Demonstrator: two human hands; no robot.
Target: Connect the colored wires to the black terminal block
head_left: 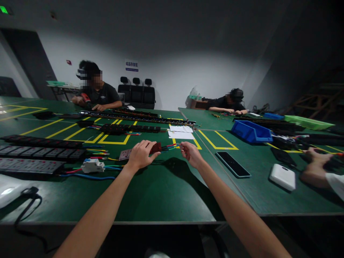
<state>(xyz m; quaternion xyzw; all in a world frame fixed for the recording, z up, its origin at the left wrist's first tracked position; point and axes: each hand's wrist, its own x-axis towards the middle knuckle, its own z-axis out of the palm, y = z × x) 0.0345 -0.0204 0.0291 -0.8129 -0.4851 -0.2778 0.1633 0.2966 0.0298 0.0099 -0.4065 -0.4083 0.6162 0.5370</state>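
My left hand is wrapped over a small socket module; its pale face shows to the left of the hand. A dark red block sticks out on the other side, by my thumb and fingers. Red, green and blue wires run from that block to the right, slightly above the green table. My right hand pinches the wires' tips, which have small metal ends. How the wires join the block cannot be made out.
Long socket strips and a white breaker lie at left. A phone, a white box and a blue bin are at right. White papers lie ahead. Two people work across the table; another person's hand is at right.
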